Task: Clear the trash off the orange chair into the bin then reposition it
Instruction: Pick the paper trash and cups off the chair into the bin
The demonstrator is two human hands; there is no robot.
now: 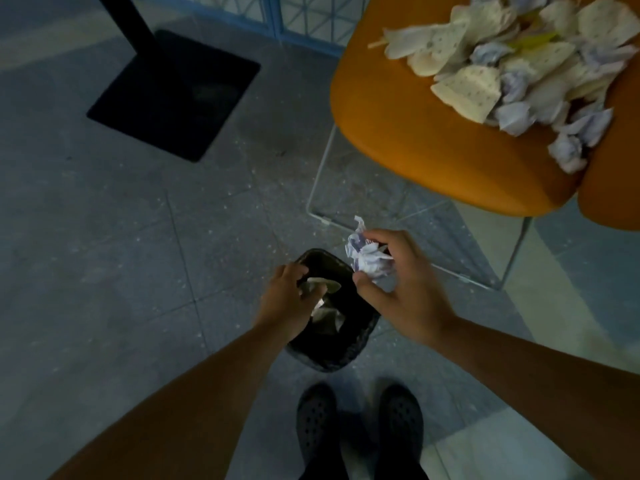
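Trash, a crumpled paper wad (pixel 369 256), sits in my right hand (pixel 401 289), fingers (pixel 375 237) curled around it, just above and to the right of the bin's (pixel 332 355) open mouth. My left hand (pixel 287 299) hangs over the bin's left rim, fingers bent around a pale scrap (pixel 322 285) that looks about to drop in; a few pieces already lie inside the black liner. So the next release is straight down and slightly left for the right hand. The bin stands on the floor (pixel 138 271) just ahead of my shoes (pixel 360 420). The rest of the trash pile (pixel 519 64) still covers the orange chair (pixel 415 140), up and to my right, nearer my right hand.
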